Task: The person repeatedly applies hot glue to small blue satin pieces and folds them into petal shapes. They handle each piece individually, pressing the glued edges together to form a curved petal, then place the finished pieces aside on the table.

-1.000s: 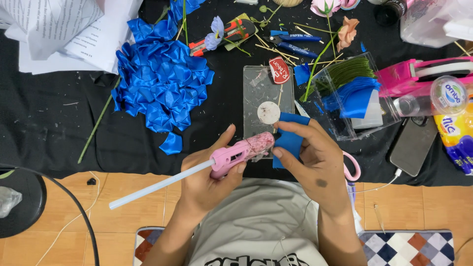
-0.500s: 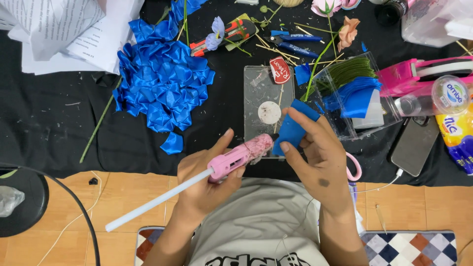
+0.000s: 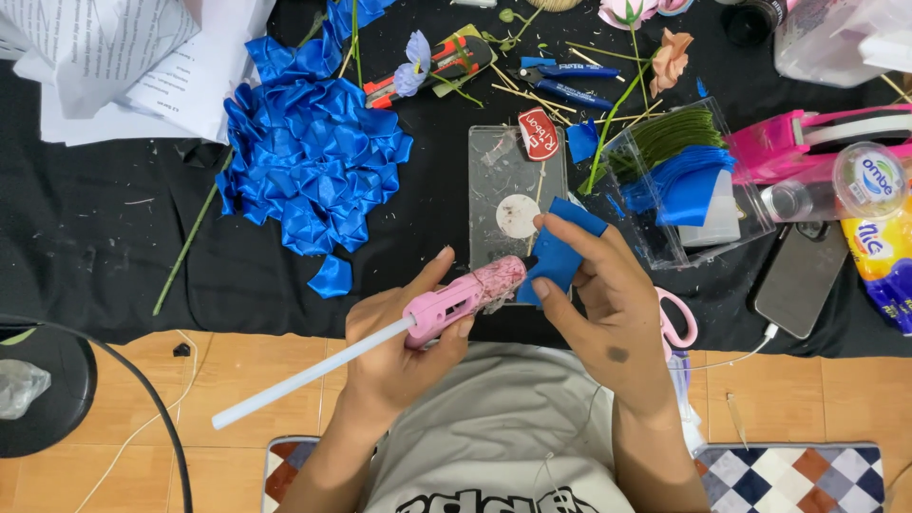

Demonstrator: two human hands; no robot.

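Observation:
My left hand (image 3: 399, 347) grips a pink glue gun (image 3: 463, 296) with a long white glue stick (image 3: 304, 375) poking out of its back toward the lower left. The gun's nozzle touches a folded blue ribbon piece (image 3: 556, 255), pinched between the thumb and fingers of my right hand (image 3: 608, 304). Both hands hover over the near edge of the black cloth (image 3: 95, 247), just in front of a clear plastic sheet (image 3: 499, 166) with a white disc (image 3: 518, 216) on it.
A pile of folded blue ribbon petals (image 3: 313, 157) lies at left centre. A clear box (image 3: 684, 180) of green and blue ribbon stands right. Pink-handled scissors (image 3: 676, 318), a phone (image 3: 801, 275), a pink tape dispenser (image 3: 826, 138), papers (image 3: 123, 57) and artificial flowers (image 3: 670, 52) lie around.
My right hand has lifted the blue ribbon piece slightly and turned it against the glue gun's nozzle. The glue gun and my left hand stayed almost in place.

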